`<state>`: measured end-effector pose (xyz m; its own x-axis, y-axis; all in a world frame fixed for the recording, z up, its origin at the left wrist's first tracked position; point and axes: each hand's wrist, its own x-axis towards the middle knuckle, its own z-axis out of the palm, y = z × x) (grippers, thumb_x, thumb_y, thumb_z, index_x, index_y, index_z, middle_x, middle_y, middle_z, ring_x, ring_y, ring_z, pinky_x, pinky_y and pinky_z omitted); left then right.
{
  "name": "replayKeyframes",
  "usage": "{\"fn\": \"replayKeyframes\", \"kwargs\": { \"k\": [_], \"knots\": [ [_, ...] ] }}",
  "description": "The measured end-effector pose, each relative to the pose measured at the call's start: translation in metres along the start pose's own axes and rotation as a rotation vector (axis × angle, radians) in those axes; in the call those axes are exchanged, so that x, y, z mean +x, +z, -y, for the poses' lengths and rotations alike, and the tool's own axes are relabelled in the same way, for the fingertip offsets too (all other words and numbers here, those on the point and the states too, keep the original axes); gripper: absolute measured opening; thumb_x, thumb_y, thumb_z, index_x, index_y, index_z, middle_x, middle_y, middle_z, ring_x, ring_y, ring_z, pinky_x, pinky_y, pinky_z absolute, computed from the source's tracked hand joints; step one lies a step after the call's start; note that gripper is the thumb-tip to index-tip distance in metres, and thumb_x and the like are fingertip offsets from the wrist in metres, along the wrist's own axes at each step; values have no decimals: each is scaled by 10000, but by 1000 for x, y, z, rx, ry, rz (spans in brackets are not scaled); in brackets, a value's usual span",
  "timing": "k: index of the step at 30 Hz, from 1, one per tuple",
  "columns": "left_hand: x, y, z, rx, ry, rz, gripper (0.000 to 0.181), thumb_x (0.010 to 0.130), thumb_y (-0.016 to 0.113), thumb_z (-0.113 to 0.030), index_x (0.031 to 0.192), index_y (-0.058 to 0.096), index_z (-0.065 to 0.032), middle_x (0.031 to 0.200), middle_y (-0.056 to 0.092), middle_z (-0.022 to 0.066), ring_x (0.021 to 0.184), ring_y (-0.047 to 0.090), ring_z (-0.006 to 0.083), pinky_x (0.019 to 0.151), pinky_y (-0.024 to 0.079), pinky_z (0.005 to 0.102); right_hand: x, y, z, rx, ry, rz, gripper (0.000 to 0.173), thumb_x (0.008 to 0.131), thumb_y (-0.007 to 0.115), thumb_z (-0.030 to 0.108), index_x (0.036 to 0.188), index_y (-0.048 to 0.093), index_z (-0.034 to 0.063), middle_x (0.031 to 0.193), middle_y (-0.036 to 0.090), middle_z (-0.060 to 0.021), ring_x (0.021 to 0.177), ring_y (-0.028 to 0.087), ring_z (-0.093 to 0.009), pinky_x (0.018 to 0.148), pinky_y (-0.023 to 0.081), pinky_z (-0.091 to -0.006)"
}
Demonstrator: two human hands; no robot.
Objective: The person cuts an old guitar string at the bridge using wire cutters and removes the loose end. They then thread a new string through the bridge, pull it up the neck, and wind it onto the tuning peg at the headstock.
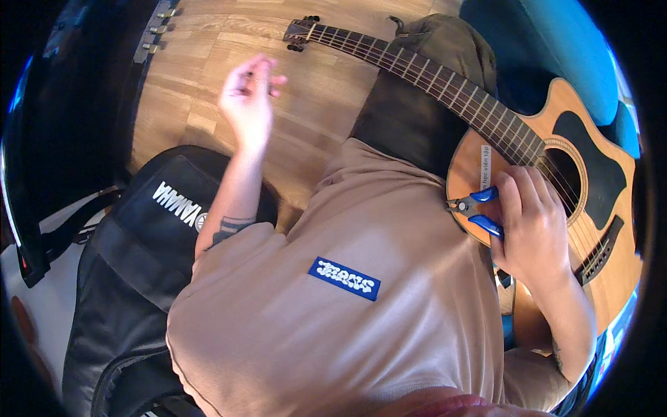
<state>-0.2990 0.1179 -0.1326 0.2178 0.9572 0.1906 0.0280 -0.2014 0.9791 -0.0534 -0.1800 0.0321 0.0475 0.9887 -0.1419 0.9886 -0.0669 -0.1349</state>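
An acoustic guitar (620, 172) with a light wooden top lies across my lap, its neck (432, 78) running up and left to the dark headstock (298, 32). My right hand (536, 224) holds small blue-handled side cutters (472, 209) over the guitar's top, beside the soundhole (565, 177). The cutters' jaws point left, towards my shirt. My left hand (251, 94) is raised over the wooden floor, left of the neck and below the headstock in the picture. Its fingers are curled together and blurred; whether they pinch something small is unclear.
A black Yamaha gig bag (130, 250) lies at the left. Beyond it, a dark object with metal tuners (156, 30) stands at the upper left. A blue seat (573, 57) is at the upper right. My legs (417, 109) support the guitar above the wood floor (323, 83).
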Motion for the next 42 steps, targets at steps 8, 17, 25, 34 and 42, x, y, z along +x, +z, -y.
{"fn": "replayKeyframes", "kwargs": {
  "k": [8,17,25,34,42],
  "knots": [
    [52,-76,-88,782,1204,-474,165,841,679,142,990,710,79,931,740,173,832,719,207,762,596,291,7,4,-2,96,-18,-4,440,685,715,56,1095,571,-17,1077,582,-200,1024,588,-401,848,525,-457],
    [74,-146,-142,1111,1379,-779,89,895,721,9,940,708,84,839,739,160,703,718,180,613,578,250,9,5,-4,37,-76,-41,391,705,710,86,1067,589,4,1015,590,-171,991,596,-367,845,520,-459],
    [-13,-17,52,863,1047,259,269,749,687,-101,1003,754,-161,950,736,-6,746,679,135,609,521,307,13,4,-7,62,-78,-12,429,688,721,107,1079,584,-2,1016,587,-178,971,590,-370,835,519,-460],
    [-54,6,157,673,227,254,149,894,688,-178,1002,747,-95,955,744,82,862,709,283,756,555,383,18,5,-4,127,-8,-43,424,716,707,79,1107,573,-12,1039,594,-185,941,590,-382,812,517,-457],
    [-20,17,173,550,285,291,175,921,670,-157,1035,735,-40,1011,738,147,951,714,302,813,555,390,16,7,-4,100,35,-8,407,729,706,74,1104,573,-13,1032,589,-187,931,581,-386,808,516,-461]
  ]
}}
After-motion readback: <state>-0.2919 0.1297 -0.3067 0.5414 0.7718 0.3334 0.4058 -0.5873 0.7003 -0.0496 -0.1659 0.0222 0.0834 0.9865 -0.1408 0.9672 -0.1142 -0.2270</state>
